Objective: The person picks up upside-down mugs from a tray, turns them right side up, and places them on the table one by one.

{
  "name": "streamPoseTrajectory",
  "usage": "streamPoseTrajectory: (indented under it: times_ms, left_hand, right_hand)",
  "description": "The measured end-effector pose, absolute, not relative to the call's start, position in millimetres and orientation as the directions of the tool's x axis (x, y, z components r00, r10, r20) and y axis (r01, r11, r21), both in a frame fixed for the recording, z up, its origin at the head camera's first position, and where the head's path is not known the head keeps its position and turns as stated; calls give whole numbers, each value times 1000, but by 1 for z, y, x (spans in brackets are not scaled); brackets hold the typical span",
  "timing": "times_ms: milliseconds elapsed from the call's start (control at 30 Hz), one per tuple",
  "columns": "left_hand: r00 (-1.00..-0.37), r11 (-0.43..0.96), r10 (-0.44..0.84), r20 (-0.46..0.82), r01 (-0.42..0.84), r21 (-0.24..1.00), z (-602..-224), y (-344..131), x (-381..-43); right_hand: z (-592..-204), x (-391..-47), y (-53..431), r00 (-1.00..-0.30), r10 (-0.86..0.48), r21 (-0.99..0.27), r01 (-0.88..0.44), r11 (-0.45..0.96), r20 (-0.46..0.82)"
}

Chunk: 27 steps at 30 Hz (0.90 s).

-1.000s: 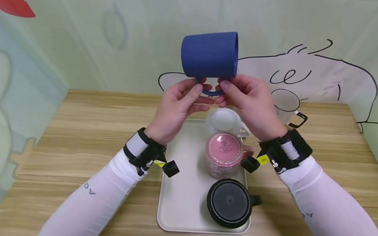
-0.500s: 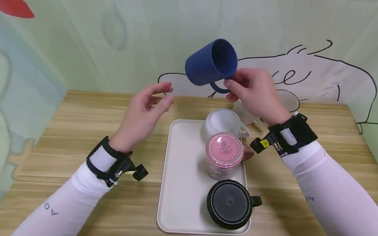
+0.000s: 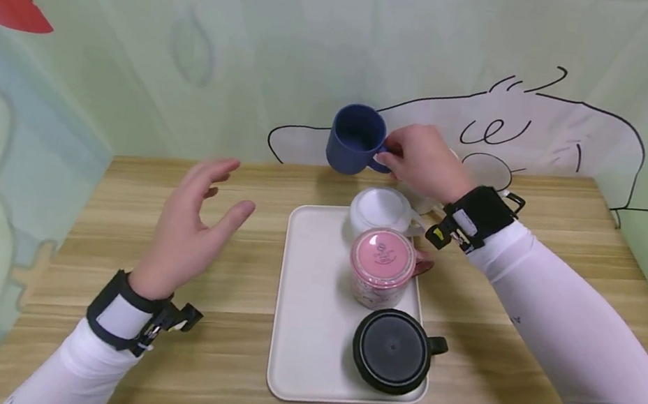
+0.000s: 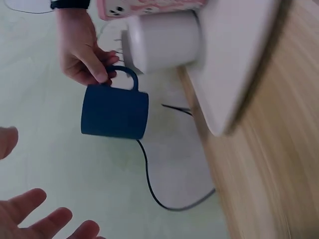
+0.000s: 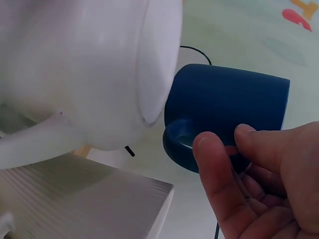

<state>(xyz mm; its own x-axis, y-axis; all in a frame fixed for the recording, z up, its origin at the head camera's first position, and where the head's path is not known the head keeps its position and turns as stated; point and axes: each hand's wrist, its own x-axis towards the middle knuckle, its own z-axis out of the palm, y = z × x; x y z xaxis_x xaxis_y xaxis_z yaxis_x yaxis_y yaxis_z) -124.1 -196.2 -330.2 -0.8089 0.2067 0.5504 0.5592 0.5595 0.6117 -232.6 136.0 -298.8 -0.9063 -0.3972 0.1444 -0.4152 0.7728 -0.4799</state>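
Observation:
A blue mug is held by its handle in my right hand, mouth up, above the table's back edge. In the right wrist view, the thumb and fingers pinch the handle of the mug. My left hand hovers over the table left of the tray, fingers spread and holding nothing. On the beige tray stand a white mug, a pink patterned mug and a black mug, all upside down along its right side.
Behind my right hand, another white mug with a black handle is partly hidden on the wooden table. A printed cloth backdrop rises right behind the table.
My left hand has let go of the blue mug and moved left and down. The right hand has turned the mug mouth up and lowered it toward the table's back edge.

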Motion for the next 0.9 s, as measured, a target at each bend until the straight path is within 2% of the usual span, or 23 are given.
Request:
streamPoseTrajectory:
  times_ms: [200,567,900]
  left_hand:
    - [-814,650,272,513,549,526,-340,-215,-111]
    - [-840,703,288,460,512,494,-347,-231,-90]
    - [-845,707,284,453,504,497,-352,-235,-85]
  right_hand:
    - [-302,-236,127,-908,-410,-393,-409,824,86]
    - [-311,-243,119,-897,-441,-307,-425,852,18]
    - [-312,-243,114,-905,-424,-291,-399,869,-26]
